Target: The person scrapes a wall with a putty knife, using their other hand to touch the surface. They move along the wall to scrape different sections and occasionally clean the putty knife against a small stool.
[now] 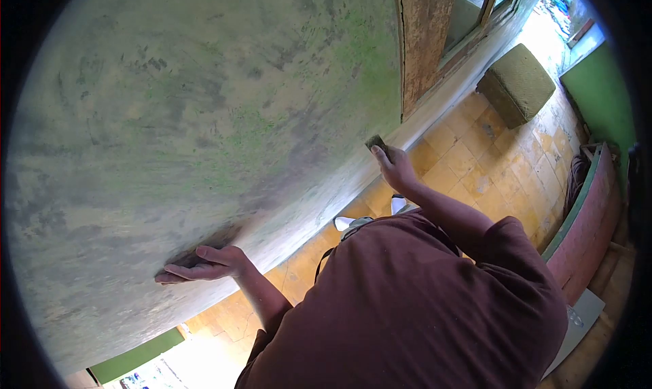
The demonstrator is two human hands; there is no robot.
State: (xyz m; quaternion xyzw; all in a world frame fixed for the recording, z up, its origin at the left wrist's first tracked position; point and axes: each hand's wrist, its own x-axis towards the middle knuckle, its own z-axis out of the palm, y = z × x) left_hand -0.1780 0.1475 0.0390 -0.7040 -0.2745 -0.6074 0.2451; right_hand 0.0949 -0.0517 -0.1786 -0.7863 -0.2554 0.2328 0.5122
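Note:
A worn wall (258,97) with patchy green and grey paint fills the left and upper view. My left hand (204,265) is open against its lower part, fingers stretched out and thumb apart, a dark shadow around it. Farther right, my right hand (397,171) grips a small dark olive pad (375,143), with the thumb along its near face. The pad is close to the wall, near the foot of a brown wooden frame; its exact kind is too small to make out.
Yellowish tiles (468,151) cover the floor beside the wall. A square olive stool (517,86) stands at the upper right. A window in a wooden frame (424,42) is above. A pink and green wooden piece (584,219) stands on the right, near a white board (577,328).

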